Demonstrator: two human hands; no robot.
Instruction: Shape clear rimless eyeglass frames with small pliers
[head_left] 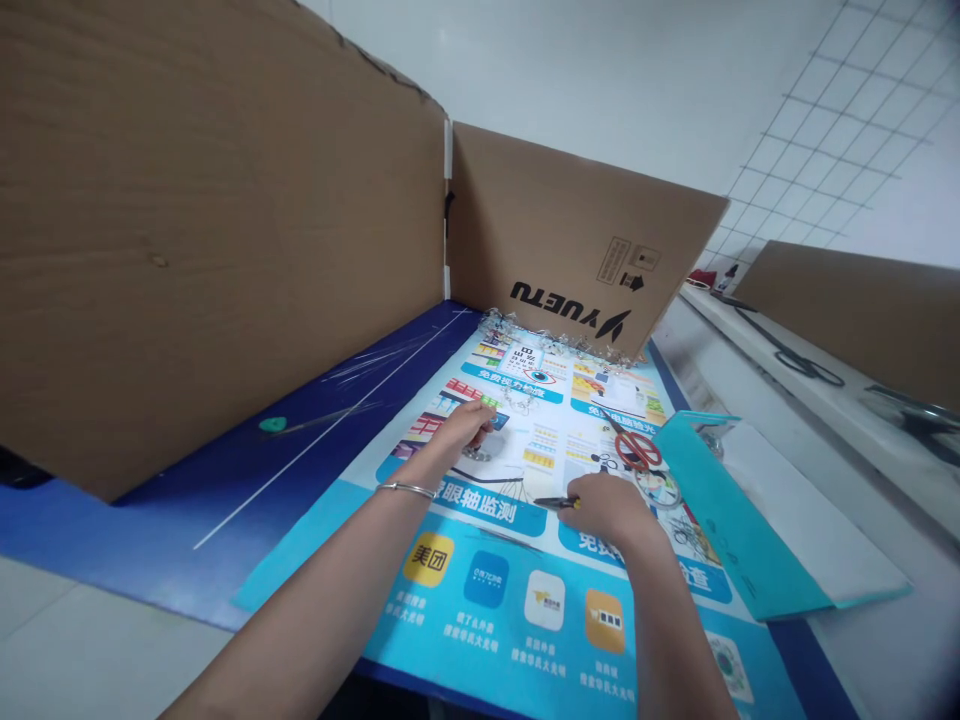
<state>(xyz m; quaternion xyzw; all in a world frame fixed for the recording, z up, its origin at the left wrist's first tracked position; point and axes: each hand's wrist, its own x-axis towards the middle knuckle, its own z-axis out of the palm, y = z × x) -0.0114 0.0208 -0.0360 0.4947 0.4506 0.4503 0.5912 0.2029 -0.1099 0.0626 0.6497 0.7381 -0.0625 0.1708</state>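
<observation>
My left hand (466, 428) is closed in a pinch over the printed poster (480, 620). A small shiny piece shows just under its fingers, too small to name. In my right hand (609, 503) is a pair of pliers (553, 502), gripped by the handles with the dark jaws pointing left toward my left hand. The pliers' handles are mostly hidden in the fist. Red-handled scissors (637, 450) lie just beyond my right hand. Thin wire pieces (686, 535) lie to its right on the poster.
A tall cardboard panel (247, 220) stands at left, another (570, 230) at the back. Tangled shiny pieces (555, 342) line the back panel's foot. A turquoise box (735, 520) lies open at right. Dark-handled scissors (806, 365) rest on a white ledge. A green tool (274, 425) lies left.
</observation>
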